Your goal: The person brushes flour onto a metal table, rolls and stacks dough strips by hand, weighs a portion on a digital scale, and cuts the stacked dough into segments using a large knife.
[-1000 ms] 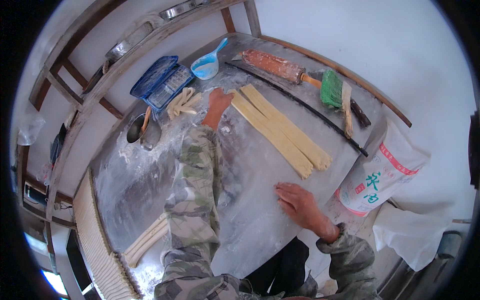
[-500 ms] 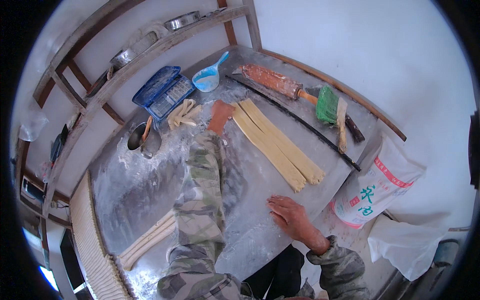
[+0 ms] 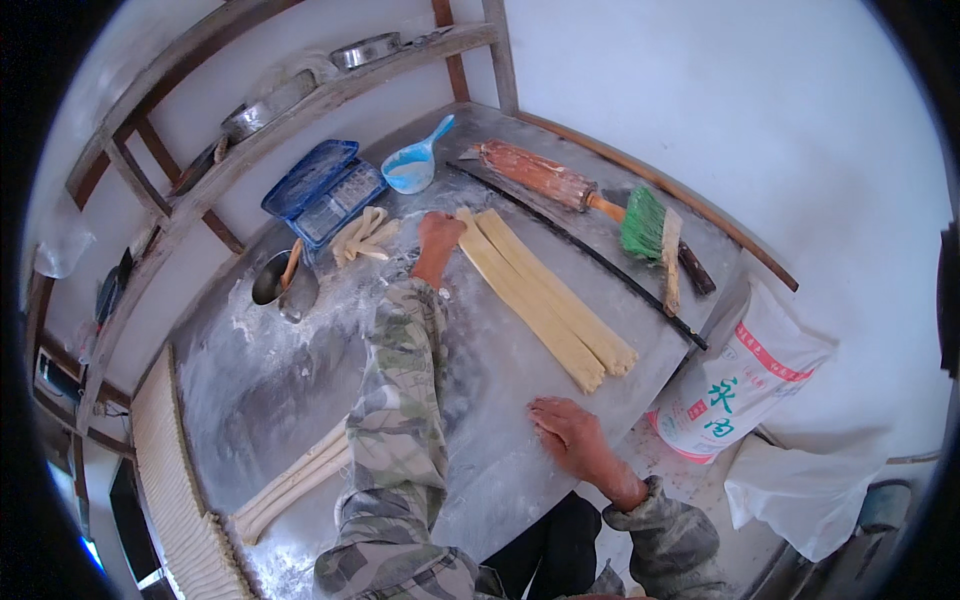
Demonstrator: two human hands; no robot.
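Note:
Two long, flat strips of pale dough (image 3: 545, 290) lie side by side on the floured grey table (image 3: 480, 450). At their far left corner is my left hand (image 3: 440, 232), its fingers curled closed against the edge of the dough. Whether it pinches the dough is hidden by the knuckles. My right hand (image 3: 577, 437) rests near the table's front edge, just short of the strips' near ends, fingers together and fairly straight, holding nothing. More long dough strips (image 3: 295, 485) lie to the left, partly behind my left sleeve. Short dough pieces (image 3: 365, 236) sit beyond my left hand.
Along the far side are a blue case (image 3: 318, 195), a blue scoop (image 3: 410, 172), and a metal cup (image 3: 270, 280). A black rod (image 3: 580, 235), rolling pin (image 3: 535, 172) and green brush (image 3: 643, 226) lie right. Ridged dough (image 3: 170, 470) lines the left edge; a white sack (image 3: 735, 385) stands right.
The view has shifted slightly, so most things sit a little farther left. Both hands keep nearly the same pose and place by the dough strips.

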